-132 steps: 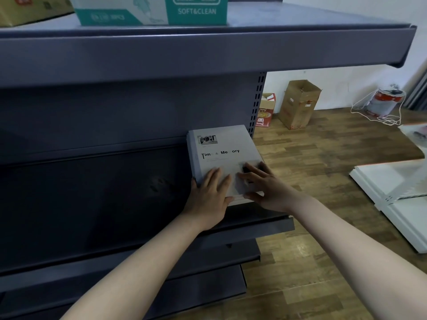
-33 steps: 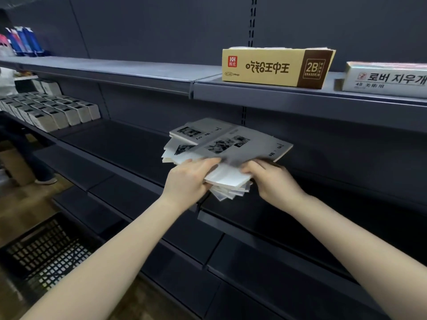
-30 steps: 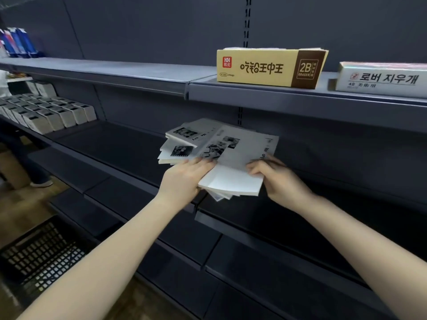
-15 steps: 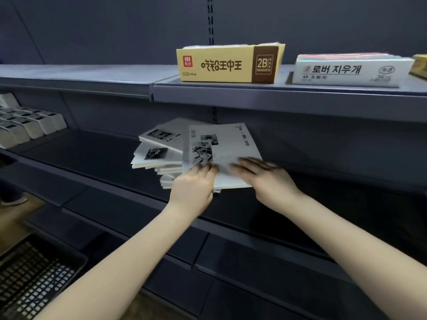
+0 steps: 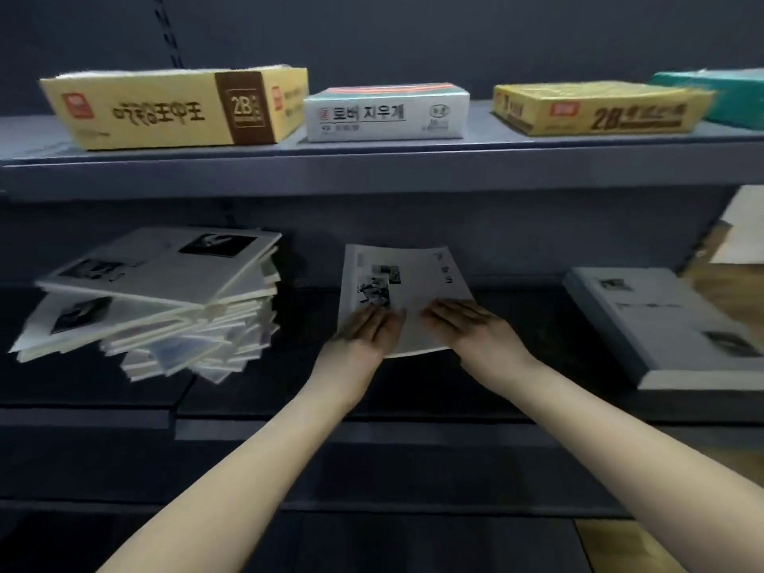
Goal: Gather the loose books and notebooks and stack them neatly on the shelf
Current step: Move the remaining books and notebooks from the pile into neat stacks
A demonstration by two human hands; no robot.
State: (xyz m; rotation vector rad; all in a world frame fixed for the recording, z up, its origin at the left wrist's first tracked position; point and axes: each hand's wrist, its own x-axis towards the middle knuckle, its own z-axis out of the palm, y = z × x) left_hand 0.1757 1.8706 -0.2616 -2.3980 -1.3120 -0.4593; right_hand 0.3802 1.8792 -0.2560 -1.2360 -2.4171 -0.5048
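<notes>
A thin white notebook (image 5: 413, 279) with small black-and-white pictures is held over the dark middle shelf (image 5: 264, 407). My left hand (image 5: 368, 332) and my right hand (image 5: 471, 328) both grip its near edge, fingers flat on the cover. To the left sits a messy, fanned-out stack of similar notebooks (image 5: 157, 291), apart from my hands. On the right of the same shelf lies a thick white book (image 5: 669, 324), flat and square to the shelf.
The upper shelf (image 5: 372, 171) carries a yellow eraser box (image 5: 173, 109), a white box with Korean print (image 5: 386, 113), another yellow box (image 5: 595, 109) and a teal box (image 5: 727, 97). Wooden floor (image 5: 727, 283) shows at the far right.
The top notebook has come off the messy stack and moved right, held in both hands. The view has swung right, bringing the thick book into sight.
</notes>
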